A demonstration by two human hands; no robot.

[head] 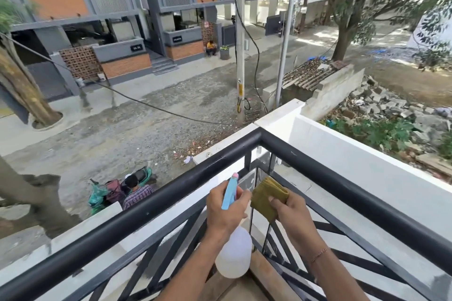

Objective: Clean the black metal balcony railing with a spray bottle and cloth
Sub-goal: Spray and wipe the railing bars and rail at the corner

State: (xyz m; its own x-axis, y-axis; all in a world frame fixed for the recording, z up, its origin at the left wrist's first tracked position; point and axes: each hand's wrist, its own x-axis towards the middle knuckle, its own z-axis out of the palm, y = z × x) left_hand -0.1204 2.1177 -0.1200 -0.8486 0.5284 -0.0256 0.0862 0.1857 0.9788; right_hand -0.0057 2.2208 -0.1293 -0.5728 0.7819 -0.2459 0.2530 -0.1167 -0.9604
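The black metal railing (151, 205) runs from lower left up to a corner at the centre, then down to the right edge. My left hand (223, 208) grips a spray bottle (234, 255) with a white body and a blue head, its nozzle pointing up toward the rail near the corner. My right hand (289, 208) pinches a folded olive-green cloth (265, 199) just right of the nozzle, below the top rail. Both hands are inside the balcony, a little short of the corner.
A white parapet ledge (362, 168) lies beyond the right rail. Black diagonal bars (342, 259) fill the railing below the top rail. Far below are a gravel street, a person beside a green scooter (97, 197), a pole (240, 39) and trees.
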